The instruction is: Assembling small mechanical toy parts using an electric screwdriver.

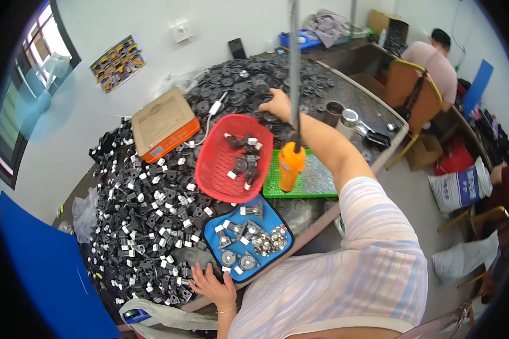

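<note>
In the head view, thin, dark, round discs (226,86) lie heaped along the far side of the worktop (369,97), and the right hand (277,105) is in among them. That arm stretches well forward, bare below a soft striped sleeve (373,206); its fingers curl partly closed at the discs, though I can't tell whether they grip 1. The left hand (215,286) rests low at the near edge, fingers loosely spread and holding nothing, just beside a shallow blue tray (275,213) with rounded corners. Shiny metal pieces (271,240) cluster inside it. Between the 2 hands sits a red plastic basket (208,164) with slotted walls, beside a green tray (308,195). A smooth orange tool (290,168) hangs upright above that. Small, angular black-and-white parts (144,240) blanket the left side.
</note>
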`<state>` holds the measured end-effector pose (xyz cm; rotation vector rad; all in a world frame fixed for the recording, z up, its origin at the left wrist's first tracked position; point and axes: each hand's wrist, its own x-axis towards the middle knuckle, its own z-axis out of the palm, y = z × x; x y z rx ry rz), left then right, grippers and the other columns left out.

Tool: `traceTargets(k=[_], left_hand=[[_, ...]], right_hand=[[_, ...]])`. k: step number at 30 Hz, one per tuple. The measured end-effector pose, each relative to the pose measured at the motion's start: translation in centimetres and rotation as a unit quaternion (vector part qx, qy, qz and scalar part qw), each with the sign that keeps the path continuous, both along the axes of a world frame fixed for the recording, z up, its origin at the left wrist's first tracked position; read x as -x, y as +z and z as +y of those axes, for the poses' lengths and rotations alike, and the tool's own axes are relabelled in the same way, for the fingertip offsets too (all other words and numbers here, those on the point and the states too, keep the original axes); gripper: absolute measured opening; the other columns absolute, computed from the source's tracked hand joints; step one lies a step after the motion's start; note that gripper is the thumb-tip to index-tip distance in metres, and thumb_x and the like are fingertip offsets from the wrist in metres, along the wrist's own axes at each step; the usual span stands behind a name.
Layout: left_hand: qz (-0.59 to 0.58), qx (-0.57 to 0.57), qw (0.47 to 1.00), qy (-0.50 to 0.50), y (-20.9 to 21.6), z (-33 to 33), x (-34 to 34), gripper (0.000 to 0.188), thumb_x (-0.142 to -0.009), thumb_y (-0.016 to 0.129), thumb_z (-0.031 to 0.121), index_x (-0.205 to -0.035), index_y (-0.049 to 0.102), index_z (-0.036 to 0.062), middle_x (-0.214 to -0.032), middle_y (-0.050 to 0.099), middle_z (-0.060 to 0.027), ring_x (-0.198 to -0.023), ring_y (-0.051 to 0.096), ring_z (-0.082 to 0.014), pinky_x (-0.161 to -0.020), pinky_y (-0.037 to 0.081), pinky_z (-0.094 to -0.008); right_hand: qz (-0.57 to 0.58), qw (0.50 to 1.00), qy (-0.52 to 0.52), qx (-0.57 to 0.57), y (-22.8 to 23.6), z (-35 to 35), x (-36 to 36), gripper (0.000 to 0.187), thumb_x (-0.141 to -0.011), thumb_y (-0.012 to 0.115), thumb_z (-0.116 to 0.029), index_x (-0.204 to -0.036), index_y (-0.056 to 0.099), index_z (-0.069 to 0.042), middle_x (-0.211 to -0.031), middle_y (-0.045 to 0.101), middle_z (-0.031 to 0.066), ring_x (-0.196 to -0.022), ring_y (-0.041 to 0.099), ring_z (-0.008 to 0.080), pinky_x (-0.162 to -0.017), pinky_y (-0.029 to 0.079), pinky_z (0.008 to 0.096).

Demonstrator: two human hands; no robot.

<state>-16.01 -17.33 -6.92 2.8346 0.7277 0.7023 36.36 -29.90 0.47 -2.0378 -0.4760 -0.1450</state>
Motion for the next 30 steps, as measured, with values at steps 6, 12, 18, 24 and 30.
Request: traceTargets(k=[6,12,18,24,30], left_hand=[[-0.018,-0.026,0.999,-0.019,-0.5,0.0,-0.1,0.048,-0.089,0.044,0.043,-0.111,0.051,0.0012,-0.132,0.040,-0.0205,-0.126,0.032,-0.0376,-0.103,0.011,-0.0549],[-0.032,-0.039,0.998,-0.028,-0.8,-0.2,0.2,0.050,-0.089,0.045,0.045,-0.113,0.050,0.0016,-0.134,0.039,-0.0205,-0.128,0.031,-0.0370,-0.103,0.010,-0.0555],[-0.035,-0.039,0.998,-0.043,-0.5,0.0,0.1,0.051,-0.087,0.047,0.045,-0.113,0.051,0.0013,-0.136,0.037,-0.0188,-0.129,0.029,-0.0359,-0.103,0.008,-0.0557],[-0.040,-0.040,0.998,-0.037,-0.5,0.2,1.1,0.048,-0.085,0.052,0.040,-0.115,0.050,0.0032,-0.137,0.036,-0.0173,-0.130,0.028,-0.0344,-0.104,0.007,-0.0551],[-0.042,-0.031,0.998,-0.022,-0.6,0.2,0.6,0.051,-0.081,0.057,0.044,-0.116,0.050,0.0073,-0.137,0.037,-0.0151,-0.130,0.029,-0.0329,-0.103,0.010,-0.0563]], right_hand=[[0.055,0.995,-0.020,-0.085,1.9,-3.9,4.8,0.059,-0.051,0.079,-0.016,-0.104,0.060,0.003,-0.090,0.065,0.0112,-0.078,0.061,0.0178,-0.072,0.048,0.0285],[0.130,0.971,0.031,-0.197,5.5,-8.5,7.4,0.047,-0.057,0.075,-0.002,-0.102,0.059,0.001,-0.090,0.065,0.0079,-0.077,0.061,0.0169,-0.070,0.050,0.0295],[0.142,0.957,0.043,-0.249,10.0,-14.4,10.9,0.045,-0.060,0.074,0.002,-0.101,0.054,0.001,-0.089,0.064,0.0106,-0.075,0.062,0.0186,-0.064,0.052,0.0323],[0.149,0.975,0.064,-0.151,10.7,-16.8,16.2,0.041,-0.060,0.074,0.001,-0.097,0.057,-0.001,-0.089,0.064,0.0071,-0.077,0.060,0.0158,-0.072,0.048,0.0296],[0.174,0.975,0.115,-0.077,9.6,-17.8,23.8,0.052,-0.056,0.072,-0.003,-0.107,0.057,-0.004,-0.094,0.062,0.0032,-0.084,0.058,0.0140,-0.080,0.045,0.0275]])
